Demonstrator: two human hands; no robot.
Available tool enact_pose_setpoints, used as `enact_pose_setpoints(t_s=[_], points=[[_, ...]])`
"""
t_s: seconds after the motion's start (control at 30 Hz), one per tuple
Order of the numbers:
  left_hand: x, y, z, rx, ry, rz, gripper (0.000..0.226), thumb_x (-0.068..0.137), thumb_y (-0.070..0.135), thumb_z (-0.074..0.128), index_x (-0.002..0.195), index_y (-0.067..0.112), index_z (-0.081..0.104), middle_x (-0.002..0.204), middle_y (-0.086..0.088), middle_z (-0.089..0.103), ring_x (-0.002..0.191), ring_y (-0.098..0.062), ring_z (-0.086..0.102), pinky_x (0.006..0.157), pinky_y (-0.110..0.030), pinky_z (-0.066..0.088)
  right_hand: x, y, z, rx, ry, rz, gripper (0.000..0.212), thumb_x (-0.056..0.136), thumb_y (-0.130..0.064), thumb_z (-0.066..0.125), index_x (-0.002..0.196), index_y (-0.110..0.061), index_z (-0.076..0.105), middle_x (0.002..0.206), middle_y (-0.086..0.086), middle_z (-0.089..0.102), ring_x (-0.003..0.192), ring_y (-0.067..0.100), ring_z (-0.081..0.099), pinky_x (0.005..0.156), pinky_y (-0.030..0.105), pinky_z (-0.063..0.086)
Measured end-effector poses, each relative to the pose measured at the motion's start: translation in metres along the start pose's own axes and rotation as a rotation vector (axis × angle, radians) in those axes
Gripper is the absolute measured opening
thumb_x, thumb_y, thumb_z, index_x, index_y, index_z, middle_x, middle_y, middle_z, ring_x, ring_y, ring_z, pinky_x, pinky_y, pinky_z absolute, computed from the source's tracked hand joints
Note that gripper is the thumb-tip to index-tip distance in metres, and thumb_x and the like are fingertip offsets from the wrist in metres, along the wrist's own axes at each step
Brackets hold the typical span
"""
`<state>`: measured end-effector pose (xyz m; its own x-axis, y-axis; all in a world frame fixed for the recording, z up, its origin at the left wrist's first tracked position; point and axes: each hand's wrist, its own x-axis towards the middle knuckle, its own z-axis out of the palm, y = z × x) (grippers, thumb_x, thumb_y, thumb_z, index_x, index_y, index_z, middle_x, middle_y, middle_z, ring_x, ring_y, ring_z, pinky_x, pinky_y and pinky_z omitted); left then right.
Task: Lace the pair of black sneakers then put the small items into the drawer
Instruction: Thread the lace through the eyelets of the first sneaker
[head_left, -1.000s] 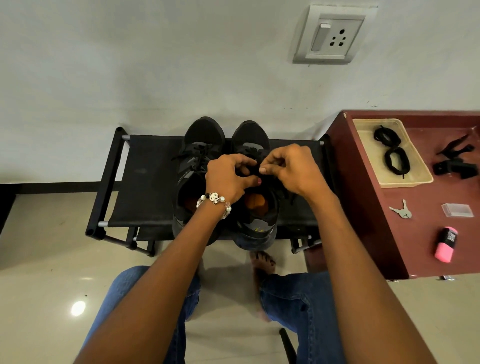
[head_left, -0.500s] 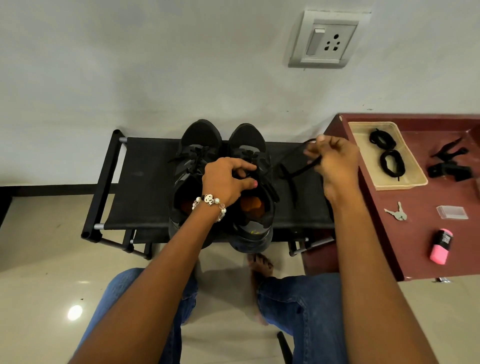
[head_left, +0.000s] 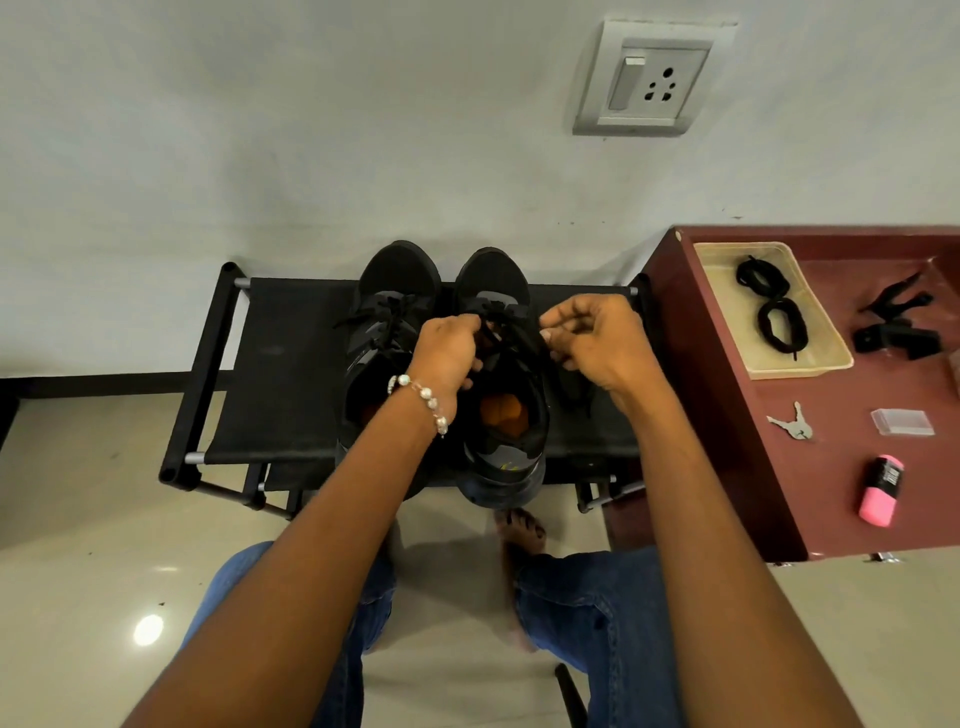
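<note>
1. Centrally, two black sneakers (head_left: 441, 364) stand side by side on a black rack (head_left: 291, 374); the left hand (head_left: 447, 351) and right hand (head_left: 597, 338) each pinch the lace (head_left: 511, 332) of the right-side shoe.
2. At right, the maroon table (head_left: 831, 467) carries a tray (head_left: 727, 312) of spare laces (head_left: 779, 322), keys (head_left: 792, 423), a pink item (head_left: 880, 491).

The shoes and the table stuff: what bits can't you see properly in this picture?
Head view only:
- Right sneaker's eyelets: covered by the left hand and right hand, so how far the lace is threaded is unclear.
- Left sneaker's heel: hidden behind the left forearm.
- Black clip: dark, shape unclear.
- Keys: too small to count.
- Drawer: not visible.
</note>
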<state>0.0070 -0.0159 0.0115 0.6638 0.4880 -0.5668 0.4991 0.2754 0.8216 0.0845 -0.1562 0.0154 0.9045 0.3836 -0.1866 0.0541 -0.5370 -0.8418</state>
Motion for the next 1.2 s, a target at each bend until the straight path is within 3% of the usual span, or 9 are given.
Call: enact_pose_setpoints(t_s=[0.13, 0.3, 0.43, 0.53, 0.63, 0.73, 0.87, 1.03, 1.2], points=[[0.001, 0.01, -0.013, -0.309, -0.084, -0.062, 0.015, 0.1, 0.027, 0.044, 0.093, 0.024, 0.056, 0.079, 0.006, 0.073, 0.063, -0.01, 0.057, 0.056, -0.025, 0.039, -0.002, -0.002, -0.008, -0.004, -0.028, 0.033, 0.012, 0.085, -0.009, 0.074, 0.078, -0.017, 0.068, 0.069, 0.001, 0.066, 0.058, 0.009, 0.061, 0.049, 0.018, 0.045], [0.007, -0.001, -0.011, 0.262, -0.145, 0.328, 0.027, 0.086, 0.032, 0.071, 0.11, 0.02, 0.066, 0.09, 0.003, 0.067, 0.075, -0.008, 0.061, 0.062, -0.019, 0.049, -0.009, -0.006, -0.014, -0.007, -0.247, 0.023, 0.022, 0.088, -0.04, 0.069, 0.086, -0.019, 0.075, 0.077, -0.001, 0.066, 0.067, 0.011, 0.053, 0.054, 0.027, 0.045], [0.007, -0.008, -0.004, 0.542, -0.043, 0.573, 0.014, 0.082, 0.029, 0.075, 0.09, 0.017, 0.074, 0.078, 0.004, 0.068, 0.069, -0.003, 0.059, 0.06, -0.004, 0.042, -0.007, -0.008, -0.007, 0.002, -0.285, 0.0, 0.011, 0.079, -0.02, 0.08, 0.085, -0.015, 0.072, 0.072, 0.001, 0.06, 0.065, 0.009, 0.053, 0.056, 0.021, 0.044], [0.006, -0.007, -0.001, 0.271, 0.002, 0.451, 0.013, 0.085, 0.026, 0.073, 0.078, 0.015, 0.072, 0.065, 0.001, 0.064, 0.057, -0.01, 0.057, 0.057, -0.02, 0.05, 0.003, -0.003, -0.004, -0.087, 0.023, -0.061, 0.016, 0.078, -0.014, 0.08, 0.079, -0.023, 0.067, 0.074, -0.005, 0.062, 0.067, 0.008, 0.057, 0.069, 0.026, 0.05], [-0.001, 0.007, -0.003, -0.246, -0.002, 0.141, 0.017, 0.091, 0.021, 0.065, 0.078, 0.011, 0.064, 0.066, -0.001, 0.062, 0.052, -0.013, 0.055, 0.048, -0.025, 0.049, 0.003, 0.0, -0.007, -0.213, 0.384, -0.162, 0.024, 0.078, -0.015, 0.079, 0.097, -0.018, 0.064, 0.096, 0.001, 0.057, 0.084, 0.019, 0.059, 0.082, 0.032, 0.05], [0.0, 0.021, -0.015, -0.525, 0.026, 0.087, 0.013, 0.094, 0.017, 0.06, 0.083, 0.009, 0.061, 0.069, -0.003, 0.063, 0.051, -0.012, 0.057, 0.049, -0.026, 0.049, 0.002, -0.001, -0.009, -0.057, 0.386, -0.151, 0.025, 0.077, -0.013, 0.08, 0.093, -0.015, 0.061, 0.085, 0.001, 0.057, 0.076, 0.016, 0.058, 0.073, 0.031, 0.051], [0.007, 0.012, -0.024, 0.153, 0.17, 0.268, 0.02, 0.089, 0.021, 0.067, 0.071, 0.015, 0.063, 0.071, -0.009, 0.068, 0.059, -0.02, 0.064, 0.07, -0.036, 0.057, 0.0, -0.002, 0.002, -0.091, -0.052, -0.134, 0.014, 0.075, -0.017, 0.083, 0.081, -0.021, 0.071, 0.073, -0.006, 0.066, 0.069, 0.006, 0.06, 0.071, 0.018, 0.052], [-0.01, 0.013, -0.02, 0.888, 0.41, 0.591, 0.025, 0.089, 0.035, 0.066, 0.091, 0.011, 0.073, 0.087, -0.006, 0.07, 0.084, -0.024, 0.065, 0.072, -0.034, 0.05, -0.001, -0.002, 0.006, -0.28, -0.167, -0.175, 0.026, 0.076, -0.019, 0.083, 0.1, -0.013, 0.076, 0.078, -0.007, 0.067, 0.07, -0.004, 0.058, 0.066, 0.001, 0.042], [-0.012, 0.011, -0.012, 1.069, -0.005, 0.726, 0.019, 0.087, 0.034, 0.067, 0.104, 0.028, 0.074, 0.102, -0.001, 0.066, 0.098, -0.02, 0.06, 0.076, -0.028, 0.045, -0.001, 0.002, 0.001, -0.293, -0.184, -0.181, 0.014, 0.076, -0.018, 0.082, 0.089, -0.016, 0.078, 0.075, -0.001, 0.072, 0.067, 0.002, 0.063, 0.071, 0.02, 0.052]])
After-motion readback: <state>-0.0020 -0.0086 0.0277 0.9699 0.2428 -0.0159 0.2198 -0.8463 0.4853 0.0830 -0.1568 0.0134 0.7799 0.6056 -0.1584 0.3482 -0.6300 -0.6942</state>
